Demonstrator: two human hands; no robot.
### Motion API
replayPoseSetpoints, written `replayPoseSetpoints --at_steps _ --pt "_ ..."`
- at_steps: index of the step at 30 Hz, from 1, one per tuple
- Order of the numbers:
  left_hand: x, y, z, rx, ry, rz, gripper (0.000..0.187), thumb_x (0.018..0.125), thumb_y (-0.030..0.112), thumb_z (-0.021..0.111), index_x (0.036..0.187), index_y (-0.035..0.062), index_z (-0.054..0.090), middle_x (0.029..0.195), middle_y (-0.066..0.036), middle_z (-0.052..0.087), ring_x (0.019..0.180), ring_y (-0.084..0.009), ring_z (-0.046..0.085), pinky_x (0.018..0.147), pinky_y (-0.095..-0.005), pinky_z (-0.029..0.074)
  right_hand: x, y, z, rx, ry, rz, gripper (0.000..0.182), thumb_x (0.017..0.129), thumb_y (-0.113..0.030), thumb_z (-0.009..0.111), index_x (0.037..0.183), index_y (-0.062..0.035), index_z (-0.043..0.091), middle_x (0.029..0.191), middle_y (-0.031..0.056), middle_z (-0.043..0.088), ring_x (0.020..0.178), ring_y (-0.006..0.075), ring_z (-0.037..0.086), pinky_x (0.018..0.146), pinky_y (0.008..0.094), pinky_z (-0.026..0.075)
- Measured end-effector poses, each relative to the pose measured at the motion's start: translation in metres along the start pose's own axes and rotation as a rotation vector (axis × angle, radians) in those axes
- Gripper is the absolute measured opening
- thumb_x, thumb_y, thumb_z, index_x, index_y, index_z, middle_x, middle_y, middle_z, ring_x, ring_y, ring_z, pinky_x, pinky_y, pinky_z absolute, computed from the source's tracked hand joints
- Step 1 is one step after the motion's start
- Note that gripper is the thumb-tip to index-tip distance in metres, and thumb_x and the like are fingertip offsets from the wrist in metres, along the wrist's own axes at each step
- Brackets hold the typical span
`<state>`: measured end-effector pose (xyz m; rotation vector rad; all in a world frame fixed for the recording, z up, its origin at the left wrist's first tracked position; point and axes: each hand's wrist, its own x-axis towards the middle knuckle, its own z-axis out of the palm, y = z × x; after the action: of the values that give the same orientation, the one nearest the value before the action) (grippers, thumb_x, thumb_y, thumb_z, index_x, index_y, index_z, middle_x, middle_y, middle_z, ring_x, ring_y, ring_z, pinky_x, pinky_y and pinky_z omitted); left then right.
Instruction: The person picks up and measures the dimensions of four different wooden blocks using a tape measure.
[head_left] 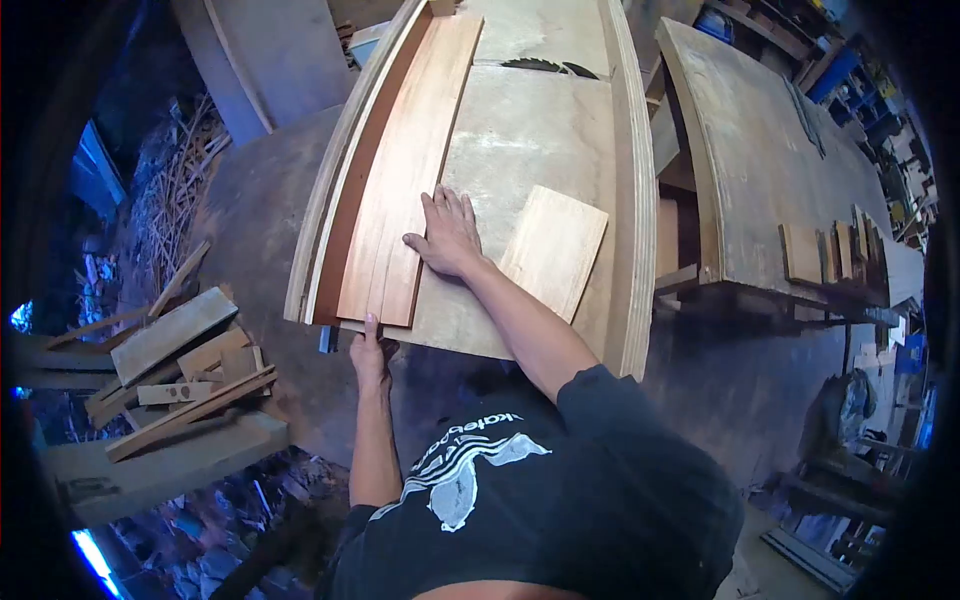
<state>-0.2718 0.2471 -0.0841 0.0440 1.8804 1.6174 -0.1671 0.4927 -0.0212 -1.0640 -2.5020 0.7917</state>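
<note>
A long reddish-brown board (415,140) lies lengthwise along the left wall of a plywood sled or tray (500,130). My left hand (370,355) is at the board's near end, thumb on top and the other fingers partly hidden beneath the edge. Fingers spread, my right hand (450,235) rests flat over the board's right edge and the plywood beside it. To its right sits a shorter pale board (562,240), tilted slightly. A dark toothed saw blade (548,67) pokes up through the plywood farther away, apart from both hands.
Raised plywood walls (632,200) border the sled. At right stands a wooden table (780,150) with small upright wood pieces (803,253) near its edge. Offcuts (175,330) are piled at left, beside a heap of thin strips (180,165).
</note>
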Motion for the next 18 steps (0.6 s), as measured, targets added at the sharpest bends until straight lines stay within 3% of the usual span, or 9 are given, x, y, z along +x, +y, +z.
replayPoseSetpoints --at_steps 18 --pt "-0.017 0.016 0.014 -0.03 0.041 0.013 0.039 0.095 0.042 0.07 0.096 0.0044 0.062 0.083 -0.003 0.062 0.065 -0.0118 0.056 0.057 -0.0283 0.046 0.001 0.002 0.005 -0.006 0.021 -0.007 0.086 0.092 -0.05 0.061 0.152 0.0032 0.031 0.158 0.0291 0.026 0.151 0.0398 0.017 0.123 0.0531 0.007"
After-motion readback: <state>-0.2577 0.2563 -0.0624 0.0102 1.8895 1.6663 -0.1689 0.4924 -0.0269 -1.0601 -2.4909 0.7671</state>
